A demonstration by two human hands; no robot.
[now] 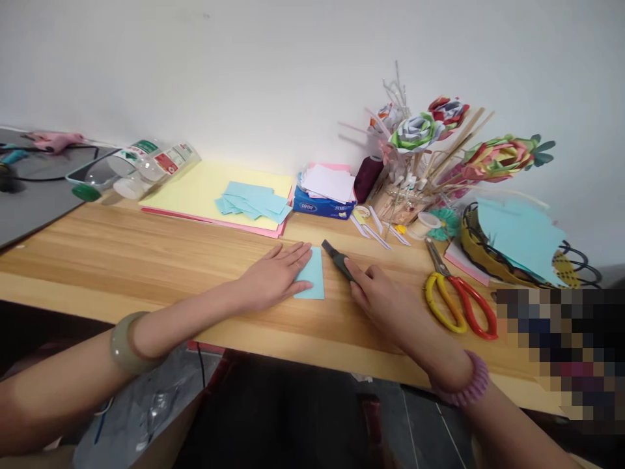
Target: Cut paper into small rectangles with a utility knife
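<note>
My left hand (273, 277) lies flat with its fingers stretched out over a small light-blue piece of paper (315, 277), covering its left part. Gripped in my right hand (383, 296) is a dark utility knife (336, 260), its tip pointing up and left, just right of the paper's edge. Whether the blade is out I cannot tell. To the right of my right hand, scissors (456, 293) with one yellow and one red handle rest on the wooden table (122, 244). Several light-blue paper pieces (251, 200) lie on a stack of coloured sheets (195, 185) behind my left hand.
Against the wall, a blue tissue box (319, 207) holds paper scraps beside a maroon thread spool (368, 177). A pot of paper flowers (398, 195) and a yellow basket (471, 241) with blue paper stand right. Plastic bottles (156, 166) and a pink glue gun (56, 141) lie left.
</note>
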